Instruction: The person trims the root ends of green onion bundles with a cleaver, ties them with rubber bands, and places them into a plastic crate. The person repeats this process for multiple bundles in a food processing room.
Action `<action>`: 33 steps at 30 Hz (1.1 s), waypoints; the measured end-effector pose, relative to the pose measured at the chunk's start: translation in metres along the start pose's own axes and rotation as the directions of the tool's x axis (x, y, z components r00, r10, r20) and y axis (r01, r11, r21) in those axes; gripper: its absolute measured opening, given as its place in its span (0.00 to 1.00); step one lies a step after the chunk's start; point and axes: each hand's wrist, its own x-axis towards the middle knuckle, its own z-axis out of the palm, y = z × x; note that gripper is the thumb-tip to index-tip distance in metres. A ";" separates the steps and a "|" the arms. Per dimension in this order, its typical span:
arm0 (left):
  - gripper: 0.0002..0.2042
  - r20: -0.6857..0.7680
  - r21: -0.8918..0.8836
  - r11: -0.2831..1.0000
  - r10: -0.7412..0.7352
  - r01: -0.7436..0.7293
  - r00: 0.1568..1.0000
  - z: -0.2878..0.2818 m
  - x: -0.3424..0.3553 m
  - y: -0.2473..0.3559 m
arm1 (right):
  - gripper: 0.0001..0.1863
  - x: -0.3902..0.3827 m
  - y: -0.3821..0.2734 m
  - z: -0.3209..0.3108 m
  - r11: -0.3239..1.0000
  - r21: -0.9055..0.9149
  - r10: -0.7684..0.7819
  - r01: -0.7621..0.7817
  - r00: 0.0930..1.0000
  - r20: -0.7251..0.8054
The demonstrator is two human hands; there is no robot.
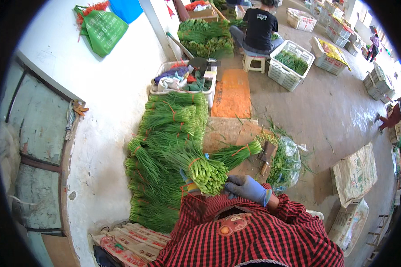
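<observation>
In the head view I hold a bunch of green leafy stalks, cut stem ends toward me, a band around it. My left hand, in a yellow and blue glove, grips it from the left, largely hidden, with loose red bands near the wrist. My right hand, in a blue-grey glove, is curled against the bunch's right side; what its fingertips hold is hidden. Another banded bunch lies on a board just beyond, beside a dark wooden-handled tool and scraps. A tall pile of banded bunches stands at left.
A white wall is on the left. A crate of cloths and an orange board lie ahead. A seated person is beside a crate of greens. Sacks and crates stand right, where another person's legs show.
</observation>
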 end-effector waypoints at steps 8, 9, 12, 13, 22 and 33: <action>0.39 -0.182 0.194 0.980 0.084 -0.047 0.980 -0.025 -0.004 0.010 | 0.13 -0.017 -0.017 0.011 0.996 0.079 0.050 -0.041 0.993 -0.105; 0.39 -0.070 0.259 0.966 0.029 -0.010 0.997 -0.024 -0.006 0.009 | 0.12 -0.023 -0.021 0.009 0.992 0.088 0.105 -0.094 0.986 -0.128; 0.39 -0.185 0.083 0.994 0.091 -0.077 0.978 -0.008 -0.007 0.000 | 0.12 -0.050 -0.036 -0.009 0.997 0.031 0.070 -0.068 0.995 -0.069; 0.39 -0.186 0.138 0.989 0.078 -0.053 0.979 0.001 -0.010 -0.004 | 0.11 -0.065 -0.039 -0.013 1.000 0.007 -0.015 0.015 0.998 -0.065; 0.30 -0.310 0.149 0.966 0.249 -0.212 0.917 0.071 -0.003 -0.034 | 0.18 -0.151 -0.024 -0.116 0.720 0.416 -0.321 0.556 0.798 -0.510; 0.30 -0.295 0.183 0.981 -0.010 0.066 0.955 0.108 0.013 -0.068 | 0.33 -0.065 -0.051 -0.052 0.456 -0.883 -0.682 0.114 0.682 -0.264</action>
